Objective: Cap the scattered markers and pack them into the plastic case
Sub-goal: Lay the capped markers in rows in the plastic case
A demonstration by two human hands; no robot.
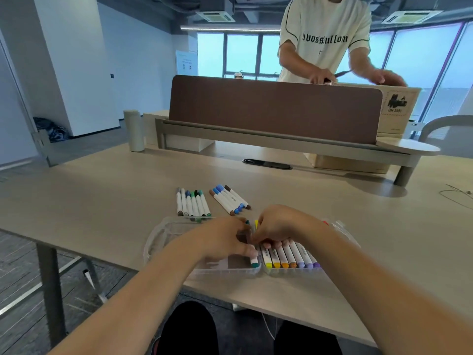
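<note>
— Plastic, clear all through; the case (220, 272) lies open at the near edge of the table (102, 201), both halves flat.
— And the markers?
— A row of markers (289, 254) fills the right half, side by side, near caps running yellow, orange, brown, then purples; a teal-capped marker (254, 261) lies at the inner edge of the left half, just beside the middle seam.
— Who has hold of it?
— The left hand (222, 239); its fingers curl over the barrel and the thumb presses on it just above the teal cap.
— The right hand?
— The right hand (279, 224) sits close against the left, fingers curled down so the tips touch the row; whether it pinches one marker or only rests there, I cannot tell; a yellow tip and a teal one poke up between the two hands.
— Anything outside the case?
— Two lots on the table beyond it; a green-and-blue cluster (193, 203) lying parallel, its near ends at the case's far rim; a slanted bunch (230, 199) with brown and blue caps, just to the right, apart from the case.
— Further back?
— A brown divider panel (273, 108) across the desk; a pale cylinder (133, 130) near its left end; a person in a white T-shirt (325, 34) behind it, hands on a cardboard box (399, 103).
</note>
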